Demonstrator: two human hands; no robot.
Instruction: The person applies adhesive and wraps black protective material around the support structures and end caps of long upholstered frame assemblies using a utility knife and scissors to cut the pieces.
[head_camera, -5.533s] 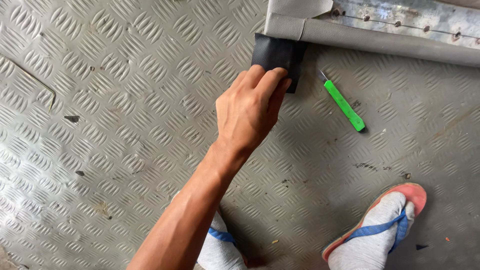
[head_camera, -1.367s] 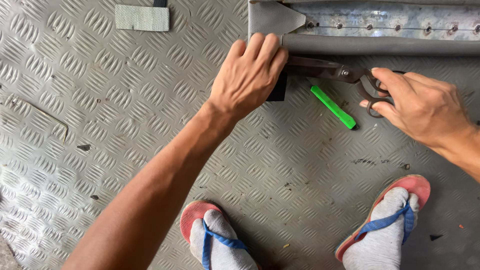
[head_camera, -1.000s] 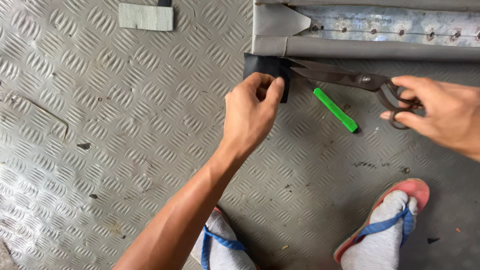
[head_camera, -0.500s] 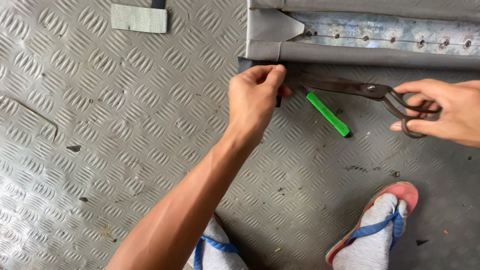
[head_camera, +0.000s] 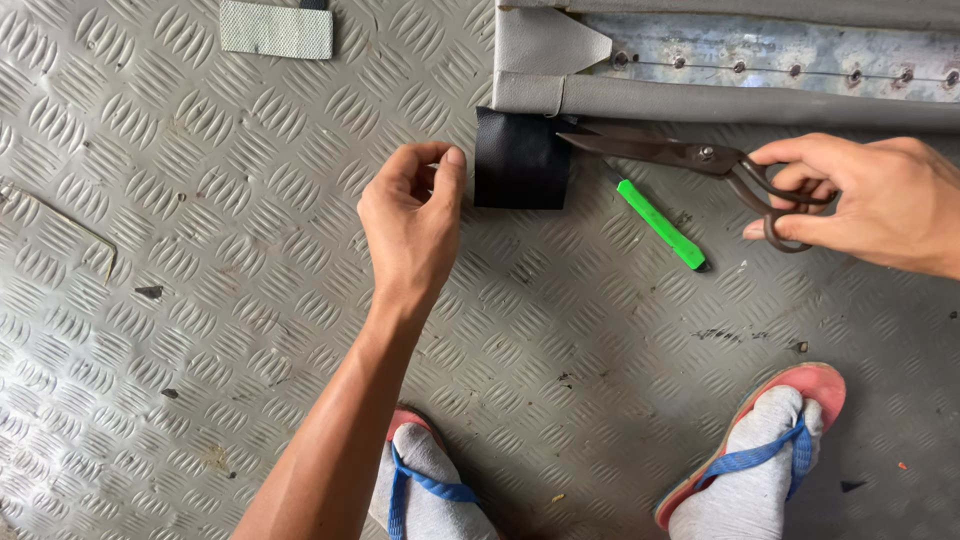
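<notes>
The left hand (head_camera: 415, 225) has let go of the black patch (head_camera: 520, 158) and drawn back toward centre frame; the patch is now fully uncovered.

Place: a workshop or work-yard for upholstery or covering jobs, with the work done low on the floor.
Floor: grey metal tread plate (head_camera: 200, 300) with a raised diamond pattern, scuffed, stained and dotted with small scraps.
Workpiece: a long panel wrapped in grey fabric (head_camera: 720, 100), its bare metal strip (head_camera: 780, 65) showing a row of rivets or staples.
Tools: worn metal shears (head_camera: 690, 155) and a green utility knife (head_camera: 660, 225) lying on the floor.
Offcuts: a black patch of material (head_camera: 520, 158) and a grey woven piece (head_camera: 275, 28).
Footwear: flip-flops (head_camera: 790, 400) worn over socks.
</notes>
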